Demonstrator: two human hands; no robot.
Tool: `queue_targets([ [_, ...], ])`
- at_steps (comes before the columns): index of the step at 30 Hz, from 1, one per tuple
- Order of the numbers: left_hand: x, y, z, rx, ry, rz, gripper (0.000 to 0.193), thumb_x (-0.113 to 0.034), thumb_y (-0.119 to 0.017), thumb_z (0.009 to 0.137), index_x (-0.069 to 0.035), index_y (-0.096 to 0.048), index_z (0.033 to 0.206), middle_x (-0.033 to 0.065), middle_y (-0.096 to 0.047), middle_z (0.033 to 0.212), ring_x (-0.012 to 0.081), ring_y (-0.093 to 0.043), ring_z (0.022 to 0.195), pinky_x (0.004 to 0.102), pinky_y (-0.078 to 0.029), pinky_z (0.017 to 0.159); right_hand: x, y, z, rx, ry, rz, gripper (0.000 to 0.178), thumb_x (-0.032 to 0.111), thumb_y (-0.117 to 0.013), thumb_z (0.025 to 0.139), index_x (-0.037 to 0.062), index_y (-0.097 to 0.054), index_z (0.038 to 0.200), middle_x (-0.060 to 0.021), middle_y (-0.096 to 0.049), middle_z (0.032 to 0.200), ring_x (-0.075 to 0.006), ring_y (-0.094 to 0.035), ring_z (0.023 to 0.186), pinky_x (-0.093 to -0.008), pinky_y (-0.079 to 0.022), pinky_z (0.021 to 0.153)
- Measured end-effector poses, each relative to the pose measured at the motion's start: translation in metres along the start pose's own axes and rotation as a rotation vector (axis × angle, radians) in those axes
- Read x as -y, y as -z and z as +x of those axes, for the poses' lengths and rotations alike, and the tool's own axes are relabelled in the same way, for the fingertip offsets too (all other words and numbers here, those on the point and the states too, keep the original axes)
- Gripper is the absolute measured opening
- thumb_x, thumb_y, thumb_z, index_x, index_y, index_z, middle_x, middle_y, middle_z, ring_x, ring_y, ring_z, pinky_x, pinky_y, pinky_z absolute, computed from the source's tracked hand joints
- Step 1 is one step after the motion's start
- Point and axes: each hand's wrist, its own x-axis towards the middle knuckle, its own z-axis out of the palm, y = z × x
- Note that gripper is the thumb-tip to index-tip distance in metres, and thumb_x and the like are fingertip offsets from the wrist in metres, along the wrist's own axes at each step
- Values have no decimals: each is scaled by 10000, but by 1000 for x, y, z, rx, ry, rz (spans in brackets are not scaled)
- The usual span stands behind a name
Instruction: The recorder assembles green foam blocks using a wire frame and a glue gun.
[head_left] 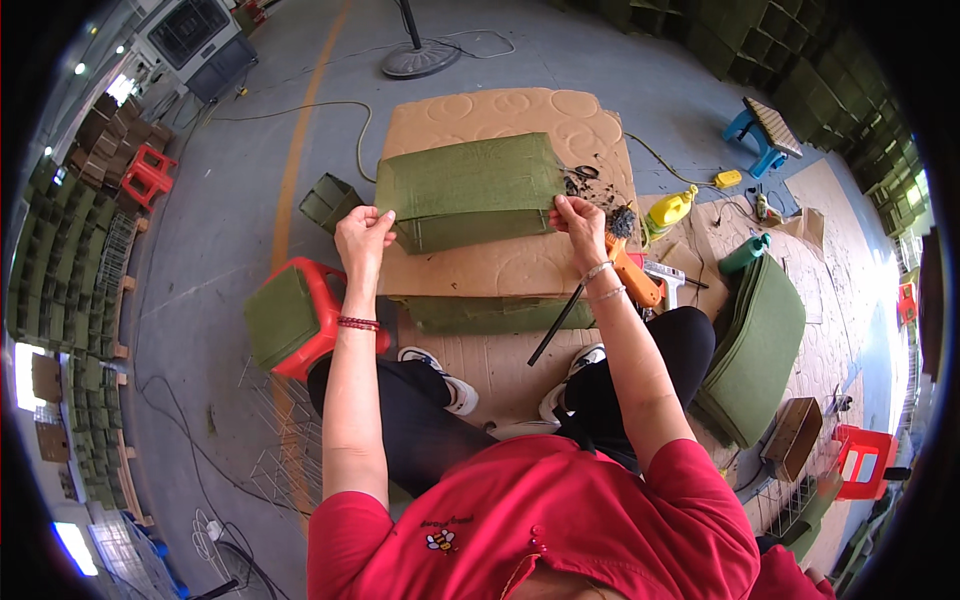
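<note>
A green felt box or folded felt panel [470, 180] lies across the cardboard-topped work surface [470, 275] in front of me. My left hand [364, 237] pinches its near left corner between thumb and fingers. At the near right corner, my right hand [582, 228] grips the felt the same way. Below the upper panel, a narrower green front face shows; its inside is hidden. Just right of my right hand are an orange glue gun [636, 277] and a long black stick [556, 325]. Scissors [582, 172] and dark scraps lie beyond.
A red stool [322, 318] carrying green felt stands at left, near a small green box [330, 202]. On the right are a yellow bottle [672, 207], a teal bottle [745, 253], stacked green felt sheets [755, 350] and a blue stool [762, 135]. Cables cross the floor.
</note>
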Motion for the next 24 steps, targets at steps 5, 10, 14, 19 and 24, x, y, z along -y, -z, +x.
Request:
queue_targets([
  [5,19,-3,-12,25,95,-169,170,-161,-677,854,-5,-611,867,77,-658,780,140,-661,661,232,-518,572,2,-4,-2,-44,-1,11,204,204,-637,897,15,-645,821,-26,-644,704,-86,-586,577,-212,-459,548],
  [10,-8,-5,-5,133,302,-250,293,-285,-637,892,6,-616,874,106,-667,793,170,-674,674,253,-533,592,3,1,-1,-38,-5,-20,206,206,-632,900,17,-646,819,-30,-647,707,-87,-588,578,-213,-461,550],
  [14,-9,2,14,200,394,-232,337,-318,-618,901,19,-619,893,119,-666,792,189,-681,700,273,-540,612,2,-1,-1,-16,-3,-8,211,232,-639,897,28,-652,844,-25,-650,716,-84,-591,592,-209,-468,569],
  [19,19,-2,7,188,221,-293,326,-292,-621,902,29,-621,846,117,-654,769,196,-682,719,284,-547,630,-2,-1,0,-8,-4,-3,222,256,-648,891,36,-658,862,-18,-652,722,-80,-592,601,-205,-476,582],
  [24,45,-16,-9,23,-19,-348,262,-180,-626,905,40,-622,764,35,-554,848,151,-627,765,309,-559,734,-2,-2,-1,-59,-9,32,200,201,-644,893,3,-649,869,-35,-648,718,-96,-594,586,-213,-469,562],
])
